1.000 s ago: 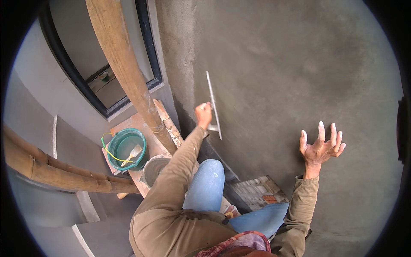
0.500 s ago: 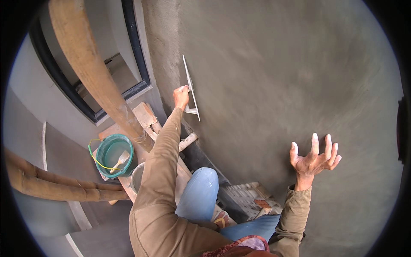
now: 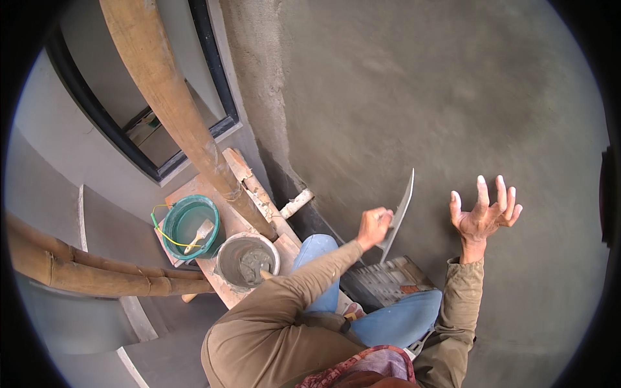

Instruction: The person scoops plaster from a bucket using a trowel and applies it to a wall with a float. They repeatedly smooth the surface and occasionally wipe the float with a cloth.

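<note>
Just left of the plastering trowel [image 3: 402,211], its long blade slanting steeply, the nearer left hand [image 3: 375,227] grips it; to the trowel's right, the right hand [image 3: 485,216] has fingers spread.

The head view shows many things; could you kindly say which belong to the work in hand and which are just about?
Job, it seems: trowel in the left hand; grey wall; probably grey bucket, green bucket, brush.
Seemingly just around: bamboo pole, dark window frame.
</note>
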Motion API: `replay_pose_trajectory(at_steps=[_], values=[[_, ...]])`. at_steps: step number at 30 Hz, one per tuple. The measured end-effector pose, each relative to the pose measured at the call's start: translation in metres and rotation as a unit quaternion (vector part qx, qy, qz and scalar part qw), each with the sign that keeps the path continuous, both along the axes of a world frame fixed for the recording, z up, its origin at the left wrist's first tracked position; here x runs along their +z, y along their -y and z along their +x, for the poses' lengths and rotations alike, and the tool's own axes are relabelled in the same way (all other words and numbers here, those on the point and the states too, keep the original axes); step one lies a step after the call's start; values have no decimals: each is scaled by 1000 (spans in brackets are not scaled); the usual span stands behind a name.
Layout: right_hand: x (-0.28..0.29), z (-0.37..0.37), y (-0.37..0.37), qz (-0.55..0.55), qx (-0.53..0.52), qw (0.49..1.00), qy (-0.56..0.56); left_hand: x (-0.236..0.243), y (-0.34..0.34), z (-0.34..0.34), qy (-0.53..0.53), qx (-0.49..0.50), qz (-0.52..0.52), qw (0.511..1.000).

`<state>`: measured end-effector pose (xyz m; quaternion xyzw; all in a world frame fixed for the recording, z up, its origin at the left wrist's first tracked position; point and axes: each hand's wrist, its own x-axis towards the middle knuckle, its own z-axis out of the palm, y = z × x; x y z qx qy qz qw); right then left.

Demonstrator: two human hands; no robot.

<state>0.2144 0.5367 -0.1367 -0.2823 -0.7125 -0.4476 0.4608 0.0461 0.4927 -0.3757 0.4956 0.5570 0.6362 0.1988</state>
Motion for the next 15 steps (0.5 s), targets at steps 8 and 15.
replay_pose_trajectory(at_steps=[8,15], values=[[-130,-9,100,-459,247,845,118,-52,56,0,429,-74,-87,896],[-196,-40,144,-617,124,777,21,-56,84,-11,577,-49,-175,796]])
